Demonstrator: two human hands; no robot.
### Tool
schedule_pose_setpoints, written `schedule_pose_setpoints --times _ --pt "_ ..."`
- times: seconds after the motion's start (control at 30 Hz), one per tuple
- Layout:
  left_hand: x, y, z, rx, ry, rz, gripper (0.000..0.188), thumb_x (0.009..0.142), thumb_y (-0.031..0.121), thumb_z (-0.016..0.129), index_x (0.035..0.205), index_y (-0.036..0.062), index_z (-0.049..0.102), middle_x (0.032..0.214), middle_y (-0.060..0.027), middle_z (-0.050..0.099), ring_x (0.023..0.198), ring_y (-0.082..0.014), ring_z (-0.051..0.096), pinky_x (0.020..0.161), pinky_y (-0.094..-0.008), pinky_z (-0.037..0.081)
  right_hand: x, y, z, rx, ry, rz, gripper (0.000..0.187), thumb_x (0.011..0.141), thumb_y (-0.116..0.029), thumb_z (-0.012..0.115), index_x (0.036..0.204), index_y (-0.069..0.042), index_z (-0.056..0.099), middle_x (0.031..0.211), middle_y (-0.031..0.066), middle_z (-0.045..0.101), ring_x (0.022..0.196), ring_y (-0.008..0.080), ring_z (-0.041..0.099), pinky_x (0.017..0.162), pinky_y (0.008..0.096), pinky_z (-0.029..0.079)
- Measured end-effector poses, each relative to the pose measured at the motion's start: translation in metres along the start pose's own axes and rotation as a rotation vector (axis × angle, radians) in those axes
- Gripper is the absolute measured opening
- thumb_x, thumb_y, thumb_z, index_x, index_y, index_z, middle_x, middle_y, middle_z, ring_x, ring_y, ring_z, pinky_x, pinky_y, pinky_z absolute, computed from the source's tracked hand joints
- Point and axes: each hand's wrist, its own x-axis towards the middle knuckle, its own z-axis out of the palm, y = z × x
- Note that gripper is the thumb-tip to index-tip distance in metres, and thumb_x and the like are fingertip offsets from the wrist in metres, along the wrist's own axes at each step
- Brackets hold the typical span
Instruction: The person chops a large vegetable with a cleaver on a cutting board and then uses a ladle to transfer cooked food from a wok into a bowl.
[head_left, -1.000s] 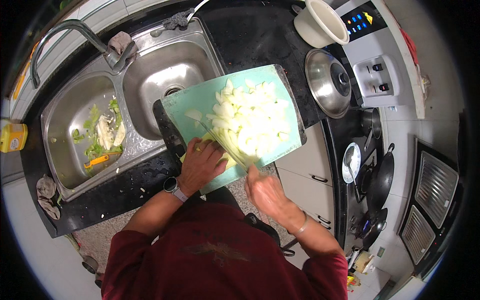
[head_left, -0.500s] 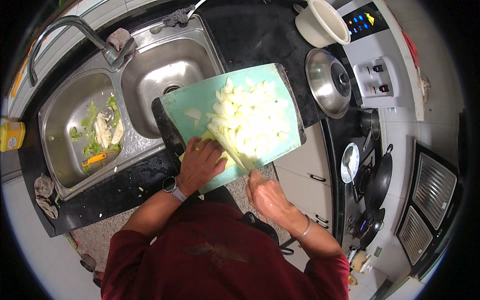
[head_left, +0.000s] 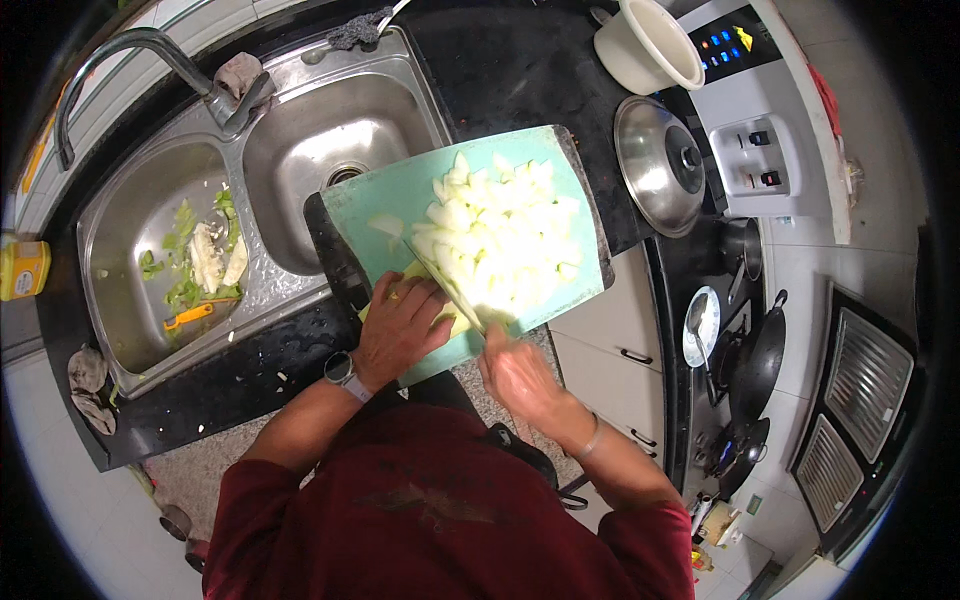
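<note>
A teal cutting board lies across the right sink basin and the black counter, with a heap of pale chopped vegetable pieces on it. My left hand presses down on a pale yellow-green vegetable piece at the board's near edge. My right hand grips the handle of a knife, whose blade runs up and left across the board beside my left fingers.
A double steel sink with a tap holds green and white peelings in the left basin. A steel lid, a cream pot, a wok and a yellow bottle stand around.
My right hand has moved slightly with the knife while the left hand stays pressed on the vegetable; the view has shifted a little.
</note>
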Motion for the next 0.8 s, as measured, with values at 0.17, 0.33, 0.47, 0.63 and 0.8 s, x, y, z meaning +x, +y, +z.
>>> schedule_pose_setpoints --times 0.17,0.33,0.47,0.63,0.8 --pt "0.003 0.001 -0.007 0.022 0.005 0.017 0.039 0.080 0.026 0.074 0.112 0.0070 0.062 0.112 -0.0076 0.059 0.107 -0.0254 0.057 0.099 -0.0487 0.042 0.018 0.000 0.015 0.033 0.003 0.022 0.027 0.083 0.001 0.057 0.106 0.013 0.057 0.071 0.0227 0.064 0.070 0.0381 0.067 0.070 0.0434 0.056" --pt "0.006 -0.003 -0.025 0.028 -0.022 0.073 0.038 0.082 0.030 0.074 0.111 0.0083 0.063 0.112 -0.0077 0.060 0.108 -0.0253 0.058 0.098 -0.0470 0.043 0.018 0.003 0.019 0.015 0.021 0.054 0.025 0.082 0.002 0.058 0.104 0.012 0.058 0.070 0.0218 0.064 0.068 0.0374 0.066 0.069 0.0426 0.056" --pt "-0.002 -0.008 -0.013 0.000 -0.029 0.060 0.038 0.082 0.031 0.074 0.110 0.0083 0.063 0.113 -0.0083 0.061 0.111 -0.0267 0.057 0.098 -0.0480 0.043 0.017 -0.001 0.009 0.025 0.033 0.027 0.013 0.082 0.001 0.058 0.093 0.008 0.056 0.070 0.0232 0.063 0.067 0.0369 0.067 0.067 0.0432 0.056" --pt "-0.006 -0.011 -0.011 0.012 -0.032 0.045 0.038 0.082 0.030 0.074 0.110 0.0069 0.063 0.114 -0.0098 0.060 0.112 -0.0293 0.056 0.097 -0.0499 0.042 -0.006 -0.025 -0.043 -0.066 -0.301 0.137 0.007 0.082 0.001 0.058 0.086 0.004 0.053 0.070 0.0238 0.063 0.067 0.0353 0.068 0.064 0.0424 0.056" --pt "-0.003 -0.008 -0.012 0.009 -0.019 0.049 0.036 0.083 0.030 0.073 0.108 0.0079 0.063 0.113 -0.0089 0.061 0.111 -0.0273 0.057 0.097 -0.0474 0.043 0.005 -0.003 0.004 -0.040 -0.009 -0.016 0.006 0.084 0.001 0.057 0.083 0.002 0.052 0.061 0.0197 0.060 0.051 0.0340 0.062 0.047 0.0432 0.051"
